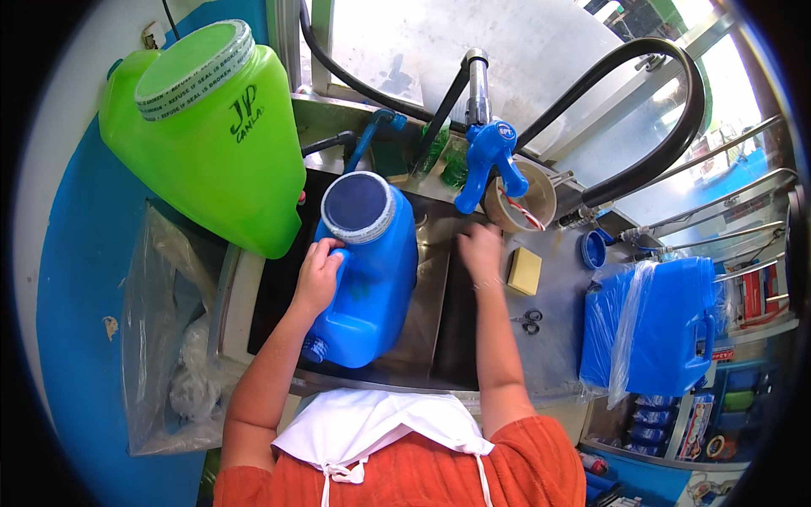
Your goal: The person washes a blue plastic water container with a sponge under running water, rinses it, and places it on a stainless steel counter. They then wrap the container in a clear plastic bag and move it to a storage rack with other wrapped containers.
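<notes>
Over the sink (429, 291), at the person's left, the blue jug (384, 279) is held tilted, its capped neck pointing toward the tap (490, 160). Whether its underside is touching the basin cannot be told. The handle side near the neck is gripped by the left hand (317, 275), fingers curled over. The right hand (480, 252) is placed just below the tap, beside the beige pot (542, 190); its fingertips are hidden, so whether anything is grasped cannot be told. Handling, as judged: stiff, hard plastic, not fragile; light if empty, clumsy and heavy if filled, fill level not shown. Smooth walls could be made slippery by water. Best taken by the handle, with the base supported by the other palm; the small spout at the lower corner should be avoided. Nearby: yellow sponge (525, 270), scissors (531, 321), green jug (220, 160), plastic-wrapped blue container (663, 325).
</notes>
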`<state>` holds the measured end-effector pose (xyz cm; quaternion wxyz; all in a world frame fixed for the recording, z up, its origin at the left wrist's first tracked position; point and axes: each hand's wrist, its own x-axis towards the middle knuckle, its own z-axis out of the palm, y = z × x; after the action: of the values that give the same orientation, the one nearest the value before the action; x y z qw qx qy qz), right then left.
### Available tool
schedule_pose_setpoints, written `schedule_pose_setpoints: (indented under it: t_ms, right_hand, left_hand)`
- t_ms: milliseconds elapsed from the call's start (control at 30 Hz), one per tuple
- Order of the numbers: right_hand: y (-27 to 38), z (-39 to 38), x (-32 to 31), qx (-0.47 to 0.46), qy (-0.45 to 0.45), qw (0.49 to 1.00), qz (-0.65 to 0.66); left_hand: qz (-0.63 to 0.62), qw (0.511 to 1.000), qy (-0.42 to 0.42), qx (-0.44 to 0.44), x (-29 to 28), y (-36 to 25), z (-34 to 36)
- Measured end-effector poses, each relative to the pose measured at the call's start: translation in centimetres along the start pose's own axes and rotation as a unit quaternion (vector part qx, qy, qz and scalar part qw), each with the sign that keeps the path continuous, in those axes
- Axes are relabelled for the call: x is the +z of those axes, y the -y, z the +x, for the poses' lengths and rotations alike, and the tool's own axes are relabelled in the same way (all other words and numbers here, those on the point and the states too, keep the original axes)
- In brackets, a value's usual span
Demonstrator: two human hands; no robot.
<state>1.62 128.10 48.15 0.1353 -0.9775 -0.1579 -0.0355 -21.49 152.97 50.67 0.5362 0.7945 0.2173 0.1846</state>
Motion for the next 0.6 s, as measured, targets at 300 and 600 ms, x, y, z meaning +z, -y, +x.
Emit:
schedule_pose_setpoints:
  t_ms: [300, 600]
  right_hand:
    - [-6.6, -7.7, -5.0, 0.049, -0.089, 0.971, 0.218]
    - [8.6, -12.0, -3.3, -0.455, 0.089, 0.868, 0.177]
  left_hand:
    - [0.059, 0.993, 0.095, 0.048, 3.8, -3.3, 2.9]
    - [0.151, 0.976, 0.119, 0.103, 6.7, -9.2, 2.2]
